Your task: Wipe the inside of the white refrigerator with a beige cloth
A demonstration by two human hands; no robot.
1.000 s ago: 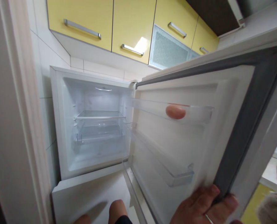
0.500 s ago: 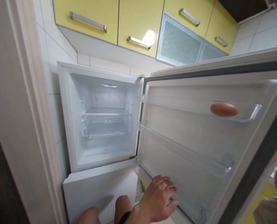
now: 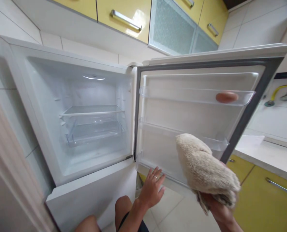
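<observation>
A folded beige cloth (image 3: 203, 164) is gripped in my right hand (image 3: 217, 206), in front of the fridge door's lower part; most of the fingers are hidden behind it. My left hand (image 3: 152, 187), a ring on one finger, is held with fingers spread near the door's bottom shelf; whether it touches the shelf I cannot tell. The fridge door (image 3: 172, 112) stands wide open to the right. A brown egg (image 3: 226, 97) lies in its top clear shelf. Inside the fridge (image 3: 92, 90) are a glass shelf (image 3: 92, 110) and a clear drawer (image 3: 96, 130).
Yellow wall cabinets (image 3: 126, 16) hang above the fridge. To the right are a white countertop (image 3: 276, 158) and yellow lower cabinets (image 3: 261, 199). My bent knees (image 3: 122, 206) are close to the white lower door (image 3: 95, 196). Pale tiles (image 3: 174, 216) cover the floor.
The cloth in my right hand has come from the right edge to in front of the door. My left hand sits slightly lower and further left. The view has shifted right and nearer the fridge.
</observation>
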